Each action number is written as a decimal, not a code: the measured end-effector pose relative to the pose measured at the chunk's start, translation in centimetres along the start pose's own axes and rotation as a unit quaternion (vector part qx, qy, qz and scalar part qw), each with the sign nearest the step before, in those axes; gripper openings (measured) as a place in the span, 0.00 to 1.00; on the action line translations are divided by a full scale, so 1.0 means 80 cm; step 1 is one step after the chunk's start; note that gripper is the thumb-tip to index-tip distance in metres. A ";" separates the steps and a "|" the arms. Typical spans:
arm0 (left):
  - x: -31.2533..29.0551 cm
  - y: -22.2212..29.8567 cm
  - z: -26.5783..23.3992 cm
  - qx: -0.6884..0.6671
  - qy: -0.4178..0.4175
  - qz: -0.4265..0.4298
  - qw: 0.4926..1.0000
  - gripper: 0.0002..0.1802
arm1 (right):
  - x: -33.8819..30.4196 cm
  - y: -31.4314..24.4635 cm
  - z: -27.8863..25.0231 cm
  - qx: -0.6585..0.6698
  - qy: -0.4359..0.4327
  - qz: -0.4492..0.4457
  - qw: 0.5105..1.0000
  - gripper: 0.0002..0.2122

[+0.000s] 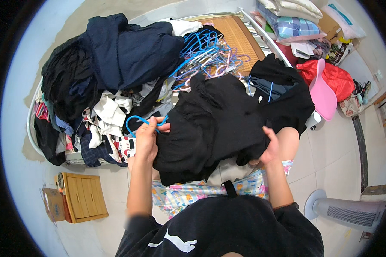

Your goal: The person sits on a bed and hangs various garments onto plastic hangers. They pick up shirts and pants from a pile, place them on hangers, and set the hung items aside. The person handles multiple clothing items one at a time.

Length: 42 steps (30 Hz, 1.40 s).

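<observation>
Gripping a blue hanger (pixel 135 117) in the left hand (pixel 146 138), with fingers closed around it at the left edge of the black garment (pixel 218 122). Spreading that garment over the lap, between both hands. Supporting its right edge with the right hand (pixel 270 149), holding the thumb up and hiding most fingers by the cloth, so not showing whether gripping or only steadying. Probably being partway through this piece, judging by the hanger's bends showing outside the cloth. Possibly counting as done the black bundle (pixel 294 100) at the right, with blue strips showing at its opening, though not proving it. Apparently leaving plenty to do, facing a big clothes heap (pixel 135 51) and a tangle of bare hangers (pixel 203 53) by the mat (pixel 238 36).
</observation>
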State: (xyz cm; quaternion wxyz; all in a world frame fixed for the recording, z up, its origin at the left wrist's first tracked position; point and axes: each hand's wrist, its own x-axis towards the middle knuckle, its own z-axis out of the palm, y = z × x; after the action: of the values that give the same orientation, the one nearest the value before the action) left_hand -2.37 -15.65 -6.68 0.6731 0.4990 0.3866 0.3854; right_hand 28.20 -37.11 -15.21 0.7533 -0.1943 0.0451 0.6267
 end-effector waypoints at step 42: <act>-0.040 -0.027 -0.006 0.501 0.017 0.169 0.848 0.20 | -0.007 -0.002 0.092 -0.818 -0.147 -0.341 0.438 0.15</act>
State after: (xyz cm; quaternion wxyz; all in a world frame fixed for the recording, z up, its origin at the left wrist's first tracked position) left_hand -3.81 -18.77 -8.44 0.2490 0.8197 0.4481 0.2556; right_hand 26.95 -35.05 -8.22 0.3917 -0.6248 -0.6703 0.0833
